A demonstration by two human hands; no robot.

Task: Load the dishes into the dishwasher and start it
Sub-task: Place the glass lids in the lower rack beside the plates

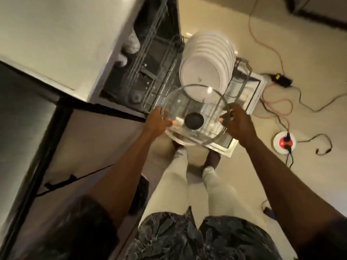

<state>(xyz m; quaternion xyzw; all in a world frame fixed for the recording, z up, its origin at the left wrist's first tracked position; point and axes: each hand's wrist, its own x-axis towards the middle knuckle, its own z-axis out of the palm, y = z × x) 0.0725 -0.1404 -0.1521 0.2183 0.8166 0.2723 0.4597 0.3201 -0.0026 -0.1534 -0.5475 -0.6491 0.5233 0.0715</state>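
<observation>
Two hands share the one glass lid [195, 101]: our left hand [156, 120] grips the rim on its side and our right hand [237, 121] grips the opposite edge, the fingers of both curled round the glass. We judge that a wide, slippery disc is steadier held across its width than by the black knob [194, 120] at its centre. The lid hangs tilted just above the near end of the pulled-out lower rack [242, 76], and we cannot tell whether it touches any wire yet. Behind it a row of white plates [206, 61] stands on edge, packed close, which leaves the near part of the rack as the likely free place. The step in hand looks to us like lowering the lid in beside the plates; glass against china could chip, so it wants a slow descent. White cups [132, 42] sit in the upper rack inside the dishwasher [150, 53], under the worktop [65, 34]
</observation>
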